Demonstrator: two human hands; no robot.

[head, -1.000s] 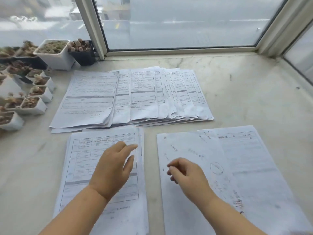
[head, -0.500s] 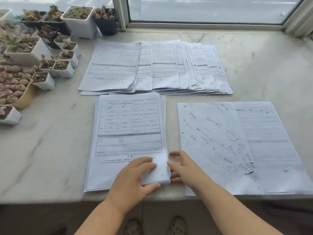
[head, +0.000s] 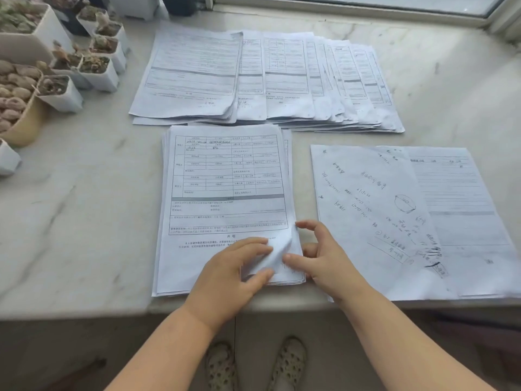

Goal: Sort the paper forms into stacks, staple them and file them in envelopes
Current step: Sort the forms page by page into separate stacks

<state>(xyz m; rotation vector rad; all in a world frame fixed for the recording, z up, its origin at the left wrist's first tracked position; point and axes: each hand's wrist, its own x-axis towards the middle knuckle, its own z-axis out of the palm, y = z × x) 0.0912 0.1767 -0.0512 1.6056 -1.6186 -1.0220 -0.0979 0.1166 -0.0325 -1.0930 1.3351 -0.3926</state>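
A stack of printed forms lies at the near edge of the marble sill. My left hand rests on its lower right part and pinches the raised corner of the top sheet between fingers and thumb. My right hand is beside that corner, thumb touching the bent paper, fingers loosely spread above the stack's right edge. Behind it, more forms lie fanned out in a row. To the right, a handwritten sheet overlaps a lined form.
Several small white pots of succulents crowd the sill's left side, with a beige bowl of plants at the far left. The window frame runs along the back. Below the sill edge I see my feet in sandals.
My view tilted down and closer. Both hands came back to the near stack's lower right corner, and the top sheet's corner now stands lifted between them.
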